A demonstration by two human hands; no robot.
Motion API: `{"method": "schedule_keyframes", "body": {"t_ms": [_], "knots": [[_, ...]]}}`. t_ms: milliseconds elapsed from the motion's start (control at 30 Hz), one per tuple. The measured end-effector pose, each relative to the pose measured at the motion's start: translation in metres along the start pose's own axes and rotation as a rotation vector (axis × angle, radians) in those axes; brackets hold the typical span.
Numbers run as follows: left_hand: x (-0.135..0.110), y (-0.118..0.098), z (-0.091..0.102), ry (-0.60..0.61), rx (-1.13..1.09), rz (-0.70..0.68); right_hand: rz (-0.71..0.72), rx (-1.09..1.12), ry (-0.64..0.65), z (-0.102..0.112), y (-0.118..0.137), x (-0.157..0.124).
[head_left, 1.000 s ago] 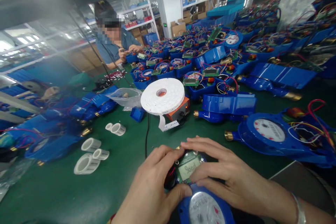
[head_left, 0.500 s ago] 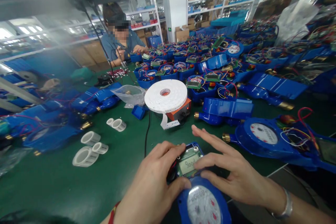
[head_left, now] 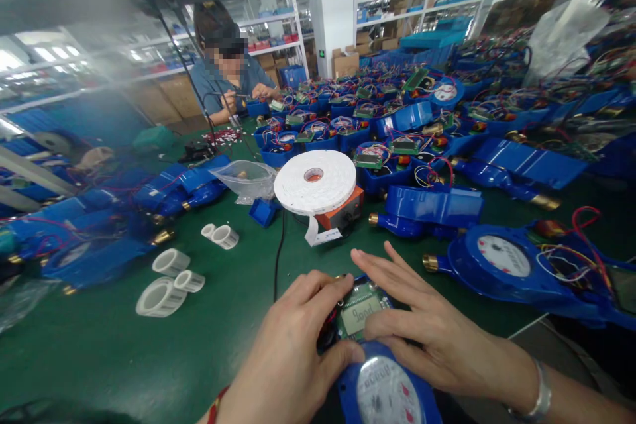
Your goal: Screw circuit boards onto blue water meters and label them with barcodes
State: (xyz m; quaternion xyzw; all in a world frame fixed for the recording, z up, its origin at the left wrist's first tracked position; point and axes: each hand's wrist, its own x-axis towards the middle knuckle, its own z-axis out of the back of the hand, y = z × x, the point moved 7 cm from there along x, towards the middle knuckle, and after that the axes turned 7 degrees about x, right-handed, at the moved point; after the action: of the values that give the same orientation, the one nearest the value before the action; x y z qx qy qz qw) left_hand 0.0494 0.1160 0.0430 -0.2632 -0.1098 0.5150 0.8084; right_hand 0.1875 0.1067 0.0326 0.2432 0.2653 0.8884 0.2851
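At the near edge is a blue water meter [head_left: 380, 387] with a round white dial. Its housing holds a green circuit board [head_left: 366, 293] whose grey LCD reads "good". My left hand [head_left: 298, 344] grips the meter from the left, thumb below the display and fingertips at the board's upper left corner. My right hand [head_left: 432, 318] lies along the right side with its fingers stretched out and apart. Its lower fingers touch the display's right edge, while the upper ones point past the board. Red and black wires partly show beside my left fingers.
A white tape roll [head_left: 315, 182] sits on an orange box [head_left: 342, 209] ahead. White label rolls [head_left: 161, 297] stand at left. Another wired water meter [head_left: 501, 255] lies right; many blue meters fill the back. A co-worker [head_left: 231, 79] sits across the table, hands at a meter.
My right hand has shifted slightly left and its upper fingers have spread over the board's top right corner. My left hand keeps its grip on the meter. More of the word on the display shows.
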Motion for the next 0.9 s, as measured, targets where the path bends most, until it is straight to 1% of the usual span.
{"method": "schedule_keyframes", "body": {"t_ms": [67,300,400,433,467,533,567,600,633,767,900], "knots": [[0.0,0.0,0.0,0.003,0.002,0.0,-0.01,0.005,0.016,0.0,0.001,0.002],[-0.002,0.001,-0.003,-0.013,-0.004,-0.006,-0.066,0.026,0.01,0.002,0.008,0.004],[-0.003,0.003,-0.003,-0.015,0.003,-0.008,-0.128,0.133,0.051,0.004,0.003,-0.001],[-0.003,0.003,-0.002,-0.015,0.005,-0.007,-0.16,0.21,0.03,0.007,-0.001,-0.004],[-0.004,0.004,-0.002,-0.013,0.006,-0.006,-0.195,0.297,-0.034,0.012,-0.006,-0.008],[-0.003,0.003,-0.003,-0.01,0.006,-0.009,-0.262,0.439,-0.258,0.024,-0.019,-0.019],[-0.003,0.003,-0.003,-0.009,0.007,-0.013,-0.29,0.47,-0.371,0.029,-0.025,-0.025],[-0.002,0.003,-0.003,-0.012,0.011,-0.016,-0.313,0.474,-0.454,0.031,-0.029,-0.03],[-0.002,0.003,-0.002,-0.023,0.015,-0.015,-0.33,0.461,-0.494,0.03,-0.032,-0.034],[0.0,0.005,0.0,-0.035,0.064,0.011,-0.371,0.41,-0.477,0.014,-0.037,-0.037],[-0.001,0.007,0.0,-0.028,0.106,-0.003,-0.285,0.355,-0.477,0.006,-0.034,-0.04]]}}
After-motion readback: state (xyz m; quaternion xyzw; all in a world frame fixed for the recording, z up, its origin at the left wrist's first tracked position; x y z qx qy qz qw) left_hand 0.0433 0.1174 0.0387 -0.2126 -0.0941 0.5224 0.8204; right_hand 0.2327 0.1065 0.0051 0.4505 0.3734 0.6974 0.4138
